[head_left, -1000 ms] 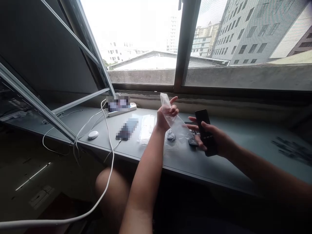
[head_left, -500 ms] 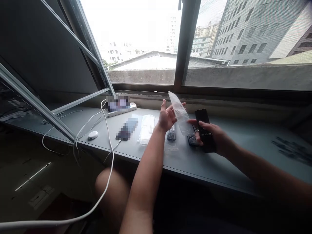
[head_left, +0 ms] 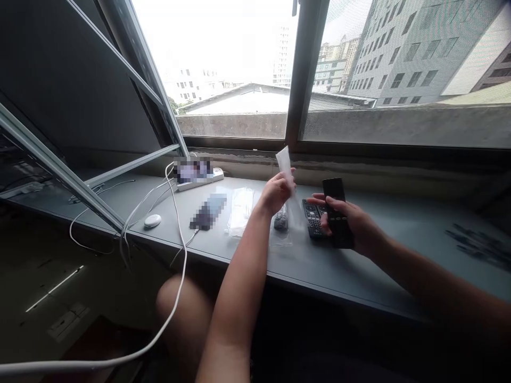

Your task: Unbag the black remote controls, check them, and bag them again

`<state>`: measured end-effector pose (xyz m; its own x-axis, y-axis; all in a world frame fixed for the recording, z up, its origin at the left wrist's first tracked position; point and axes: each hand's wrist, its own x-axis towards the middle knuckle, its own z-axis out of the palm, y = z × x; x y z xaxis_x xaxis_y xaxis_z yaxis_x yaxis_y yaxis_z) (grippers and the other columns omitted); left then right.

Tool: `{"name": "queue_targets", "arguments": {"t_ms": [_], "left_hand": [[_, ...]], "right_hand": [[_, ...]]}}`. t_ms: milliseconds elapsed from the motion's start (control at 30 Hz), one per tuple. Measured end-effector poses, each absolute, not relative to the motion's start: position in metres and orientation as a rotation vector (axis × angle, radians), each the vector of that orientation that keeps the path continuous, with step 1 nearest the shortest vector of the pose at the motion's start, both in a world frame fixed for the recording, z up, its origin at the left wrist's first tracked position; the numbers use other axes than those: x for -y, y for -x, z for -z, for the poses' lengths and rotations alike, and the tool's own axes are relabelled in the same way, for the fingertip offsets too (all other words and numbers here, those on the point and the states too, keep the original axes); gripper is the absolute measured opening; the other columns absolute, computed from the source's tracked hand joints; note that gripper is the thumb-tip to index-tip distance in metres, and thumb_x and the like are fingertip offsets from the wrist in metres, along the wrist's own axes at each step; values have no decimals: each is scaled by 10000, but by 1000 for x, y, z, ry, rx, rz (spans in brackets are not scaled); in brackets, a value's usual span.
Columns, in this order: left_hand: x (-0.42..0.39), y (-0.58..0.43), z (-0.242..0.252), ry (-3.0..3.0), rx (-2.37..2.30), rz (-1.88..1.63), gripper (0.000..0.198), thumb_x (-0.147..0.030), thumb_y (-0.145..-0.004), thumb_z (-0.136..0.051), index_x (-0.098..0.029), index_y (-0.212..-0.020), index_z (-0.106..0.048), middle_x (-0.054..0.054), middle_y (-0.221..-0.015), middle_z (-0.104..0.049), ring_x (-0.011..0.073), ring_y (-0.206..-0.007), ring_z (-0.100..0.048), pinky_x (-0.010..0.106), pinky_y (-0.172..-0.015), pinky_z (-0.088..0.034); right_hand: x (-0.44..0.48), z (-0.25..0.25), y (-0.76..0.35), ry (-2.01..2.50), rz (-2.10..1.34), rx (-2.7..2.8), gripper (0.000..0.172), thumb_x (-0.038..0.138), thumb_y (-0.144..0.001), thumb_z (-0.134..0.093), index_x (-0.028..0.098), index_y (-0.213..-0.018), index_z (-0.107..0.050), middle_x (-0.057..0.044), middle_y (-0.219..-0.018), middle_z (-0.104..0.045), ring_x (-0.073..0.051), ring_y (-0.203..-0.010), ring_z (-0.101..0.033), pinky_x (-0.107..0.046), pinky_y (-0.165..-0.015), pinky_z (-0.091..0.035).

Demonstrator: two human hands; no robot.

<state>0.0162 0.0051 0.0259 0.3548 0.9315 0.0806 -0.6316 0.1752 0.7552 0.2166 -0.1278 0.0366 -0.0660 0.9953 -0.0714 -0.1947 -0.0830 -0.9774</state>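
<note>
Left grip (head_left: pixel 276 193) pinches a blurred plastic sleeve (head_left: pixel 283 158), left of the black remote (head_left: pixel 340 232); right grip (head_left: pixel 359 224) clasps it, keypads (head_left: pixel 313 219) behind partly hidden.

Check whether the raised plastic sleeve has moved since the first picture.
Yes. The plastic sleeve has shifted right: its top end now sits closer to the foot of the window post.

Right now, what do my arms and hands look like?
Your left hand and right hand are ungloved. The left forearm and right forearm are bare where visible, with no sleeve or watch showing; the right one darkens into shadow. Any ring would be too small to tell.
</note>
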Motion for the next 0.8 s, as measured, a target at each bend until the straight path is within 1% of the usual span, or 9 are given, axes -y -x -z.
{"name": "queue_targets", "arguments": {"t_ms": [100,167,233,300,400,533,633,733,800], "left_hand": [[0,-16,-29,-764,-350,-1132,525,-19,-827,-713,-189,-1318,-782,-33,-772,-549,105,-640,-496,280,-681,-450],[5,-17,-31,-759,-303,-1108,542,-34,-868,-720,-208,-1379,-770,-39,-750,-502,113,-637,-490,284,-672,-446],[9,-19,-32,-767,-266,-1075,572,-20,-871,-722,-218,-1406,-769,-39,-738,-487,120,-650,-504,285,-680,-455],[13,-20,-31,-785,-240,-1034,586,-14,-863,-744,-221,-1410,-774,-35,-739,-502,127,-677,-534,287,-706,-477],[13,-22,-28,-830,-217,-953,565,-76,-863,-825,-217,-1408,-774,-32,-751,-546,145,-762,-621,305,-802,-532],[10,-22,-24,-889,-144,-893,612,-126,-815,-906,-185,-1408,-767,-52,-741,-569,161,-881,-706,328,-950,-559],[8,-21,-23,-922,-127,-897,599,-122,-811,-907,-178,-1393,-775,-59,-723,-579,158,-903,-726,320,-987,-559],[7,-21,-24,-927,-139,-903,560,-144,-838,-888,-175,-1387,-781,-32,-778,-655,162,-915,-742,326,-1010,-571],[5,-20,-24,-922,-182,-916,530,-153,-866,-856,-183,-1390,-781,7,-878,-737,176,-947,-767,349,-1055,-578]], "right_hand": [[129,-38,-217,1090,-1419,1085,353,440,-1061,-759,218,-1330,-811,-82,-886,-821,-193,-545,-641,-315,-484,-571],[130,-37,-218,1098,-1453,1121,425,483,-1071,-747,200,-1384,-797,-70,-800,-792,-197,-540,-657,-298,-485,-555],[130,-36,-218,1110,-1496,1153,489,534,-1071,-743,183,-1410,-783,-78,-772,-790,-201,-525,-668,-290,-477,-535],[130,-34,-218,1122,-1536,1156,479,574,-1059,-752,185,-1338,-789,-94,-773,-802,-202,-506,-670,-290,-470,-524],[129,-32,-219,1129,-1586,1136,429,614,-1041,-760,208,-1179,-771,-97,-754,-802,-197,-490,-662,-282,-475,-522],[130,-32,-219,1126,-1640,1133,471,647,-1026,-773,205,-1189,-764,-66,-687,-754,-179,-486,-637,-256,-481,-509],[130,-32,-220,1103,-1656,1140,491,652,-1028,-776,193,-1204,-780,-41,-649,-708,-173,-485,-614,-259,-485,-510],[130,-32,-220,1079,-1667,1101,467,616,-1015,-806,185,-1196,-797,-28,-647,-680,-171,-484,-588,-267,-465,-511],[130,-33,-219,1070,-1682,1058,429,575,-1012,-823,179,-1177,-807,-27,-663,-672,-167,-498,-578,-266,-460,-524]]}}
